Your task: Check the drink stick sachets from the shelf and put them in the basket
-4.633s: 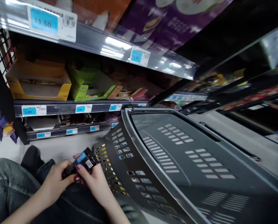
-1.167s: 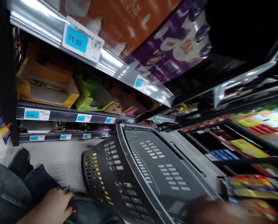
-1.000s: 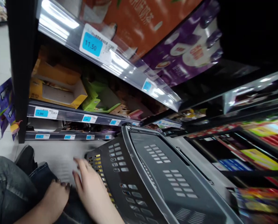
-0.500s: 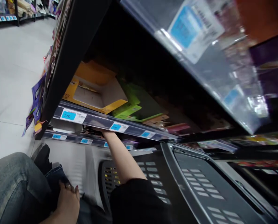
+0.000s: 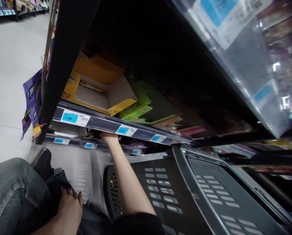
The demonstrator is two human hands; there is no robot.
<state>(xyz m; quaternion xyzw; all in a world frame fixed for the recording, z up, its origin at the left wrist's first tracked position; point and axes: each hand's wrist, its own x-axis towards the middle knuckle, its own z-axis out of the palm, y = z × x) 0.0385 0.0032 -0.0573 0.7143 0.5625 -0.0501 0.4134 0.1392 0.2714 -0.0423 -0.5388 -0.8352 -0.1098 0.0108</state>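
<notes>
My right hand [image 5: 108, 136] reaches into the bottom shelf, under the rail with blue price tags [image 5: 74, 118]; its fingers are hidden behind the rail. My left hand [image 5: 69, 209] rests on my jeans near the knee, fingers curled down onto the denim, holding nothing that I can see. My right forearm crosses in front of the dark grey shopping basket [image 5: 197, 192].
An open yellow display carton [image 5: 97, 94] and a green one [image 5: 141, 109] sit on the shelf above the rail. Purple packets [image 5: 32, 98] hang on the shelf's left end. A black shoe [image 5: 41, 161] is on the pale tiled floor.
The small dark packets held in both hands earlier are gone from view. My right hand swung from beside the basket up into the bottom shelf. My left hand settled on my leg.
</notes>
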